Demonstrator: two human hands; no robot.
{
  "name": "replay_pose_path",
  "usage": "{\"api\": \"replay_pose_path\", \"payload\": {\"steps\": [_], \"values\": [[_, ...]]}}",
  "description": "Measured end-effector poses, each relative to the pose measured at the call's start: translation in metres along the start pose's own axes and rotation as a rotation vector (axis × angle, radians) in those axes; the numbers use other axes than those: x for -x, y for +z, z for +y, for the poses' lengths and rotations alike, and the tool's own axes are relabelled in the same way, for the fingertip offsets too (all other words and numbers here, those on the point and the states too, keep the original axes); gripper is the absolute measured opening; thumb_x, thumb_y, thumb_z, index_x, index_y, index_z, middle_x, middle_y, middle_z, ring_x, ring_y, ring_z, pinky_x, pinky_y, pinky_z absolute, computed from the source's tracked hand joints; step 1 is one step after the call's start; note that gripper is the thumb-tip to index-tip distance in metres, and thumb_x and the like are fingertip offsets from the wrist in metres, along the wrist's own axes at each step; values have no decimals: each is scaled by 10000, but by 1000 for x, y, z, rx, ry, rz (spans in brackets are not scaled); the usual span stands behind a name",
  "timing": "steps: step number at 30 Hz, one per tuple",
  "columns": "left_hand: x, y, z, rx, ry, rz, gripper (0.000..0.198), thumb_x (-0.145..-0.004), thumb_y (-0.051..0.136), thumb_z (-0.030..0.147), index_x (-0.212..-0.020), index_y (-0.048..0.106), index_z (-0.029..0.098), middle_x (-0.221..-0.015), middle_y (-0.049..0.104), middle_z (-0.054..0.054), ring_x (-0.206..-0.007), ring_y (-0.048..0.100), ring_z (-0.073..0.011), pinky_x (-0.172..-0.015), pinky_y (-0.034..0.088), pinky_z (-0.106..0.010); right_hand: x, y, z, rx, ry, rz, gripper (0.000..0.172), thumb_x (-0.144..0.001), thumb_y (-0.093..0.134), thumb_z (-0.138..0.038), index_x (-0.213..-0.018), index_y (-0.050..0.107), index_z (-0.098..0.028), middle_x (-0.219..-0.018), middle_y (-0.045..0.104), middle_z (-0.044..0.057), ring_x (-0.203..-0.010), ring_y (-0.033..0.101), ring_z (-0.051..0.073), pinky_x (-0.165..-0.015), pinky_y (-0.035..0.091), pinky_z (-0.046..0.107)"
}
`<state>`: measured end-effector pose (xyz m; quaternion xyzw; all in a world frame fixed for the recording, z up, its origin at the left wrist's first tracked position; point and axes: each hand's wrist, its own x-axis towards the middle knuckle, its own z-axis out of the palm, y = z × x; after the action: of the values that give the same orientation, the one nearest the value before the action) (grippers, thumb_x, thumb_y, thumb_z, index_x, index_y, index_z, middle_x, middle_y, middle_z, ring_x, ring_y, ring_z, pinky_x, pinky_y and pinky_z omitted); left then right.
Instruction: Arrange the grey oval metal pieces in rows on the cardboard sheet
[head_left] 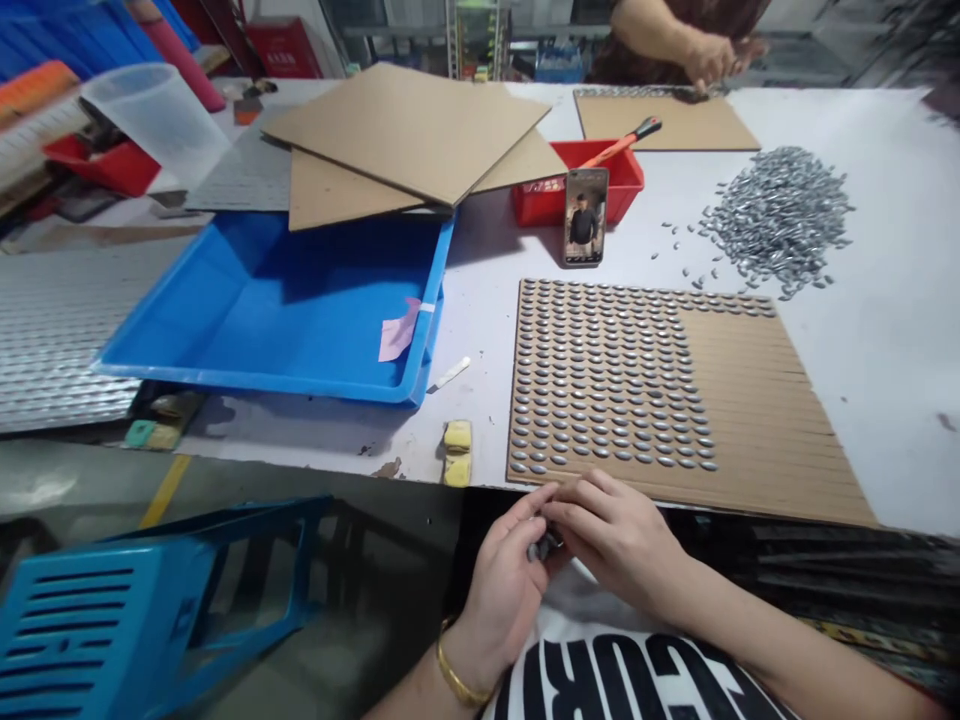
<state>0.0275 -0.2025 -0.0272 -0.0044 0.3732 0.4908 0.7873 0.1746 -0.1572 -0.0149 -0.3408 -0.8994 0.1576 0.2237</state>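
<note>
My left hand [504,575] and my right hand [619,535] meet just below the table's near edge, fingers curled together around small grey metal pieces [544,547]. Straight ahead lies a ribbed cardboard sheet [757,400] whose left part is filled with rows of oval metal pieces [607,375]. A loose heap of the same metal pieces [780,215] sits at the far right of the white table [885,330].
A blue tray [277,310] with a pink note stands to the left, flat cardboard sheets [409,140] resting on its far edge. A phone [585,215] leans on a red bin [592,180]. Another person's hands [712,55] work at the far side. A blue stool [127,610] stands lower left.
</note>
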Motion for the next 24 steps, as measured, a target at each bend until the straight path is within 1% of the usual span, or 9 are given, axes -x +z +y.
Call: {"api": "replay_pose_path", "payload": {"steps": [3,5,8,10,13,17,20,22,24], "values": [[-4,4,-2,-30,6,-25,311,-850,540,159,-1141,650,150,-1258,578,-134,-1194,479,-260,-933,437,-360,2,1,7,-42,83,7,194,-887,445,-99,-915,623,-173,-880,639,70,-752,514,162,-647,457,309],[-7,6,-3,-49,20,-30,293,-848,564,167,-1130,644,152,-1234,587,-132,-1146,509,-238,-922,439,-349,4,0,10,-69,95,33,186,-889,435,-87,-894,602,-169,-874,640,64,-748,512,157,-655,453,303],[-11,9,-4,-100,46,-16,198,-837,605,196,-1020,655,140,-1079,638,-114,-954,576,-184,-878,456,-341,7,-2,14,-89,73,94,178,-897,437,-81,-946,585,-168,-861,646,54,-728,510,147,-660,449,292],[-12,11,-4,-162,64,-3,128,-826,628,212,-921,652,130,-944,651,-90,-851,579,-158,-851,463,-335,9,-3,16,-77,77,116,177,-903,449,-95,-978,588,-174,-813,635,47,-690,495,147,-628,435,292],[-14,13,-4,-230,83,21,104,-802,661,220,-844,641,127,-849,642,-67,-809,573,-153,-830,468,-332,13,-4,19,-128,103,106,183,-912,445,-112,-970,604,-183,-784,615,49,-678,491,149,-600,430,291],[-18,14,-6,-232,74,48,112,-787,677,228,-825,633,133,-833,643,-58,-776,586,-149,-809,475,-323,18,-9,21,-322,129,54,235,-916,434,-100,-1064,593,-190,-931,629,75,-791,548,150,-687,486,291],[-20,16,-8,-224,38,53,113,-776,685,222,-819,628,134,-807,642,-50,-760,597,-145,-783,482,-305,22,-15,24,-434,183,44,237,-908,453,-96,-1075,588,-197,-915,628,62,-818,573,144,-715,502,277],[-19,17,-8,-218,4,67,120,-779,676,224,-836,631,130,-820,650,-62,-756,607,-149,-755,487,-294,26,-17,29,-453,224,62,211,-898,478,-99,-1044,592,-200,-890,628,52,-811,590,139,-706,507,259],[-18,17,-9,-196,-37,84,149,-794,643,223,-902,641,120,-886,662,-97,-787,627,-172,-753,494,-307,31,-15,36,-384,246,120,203,-883,502,-93,-1026,594,-203,-906,627,55,-825,599,141,-712,510,257]]}}
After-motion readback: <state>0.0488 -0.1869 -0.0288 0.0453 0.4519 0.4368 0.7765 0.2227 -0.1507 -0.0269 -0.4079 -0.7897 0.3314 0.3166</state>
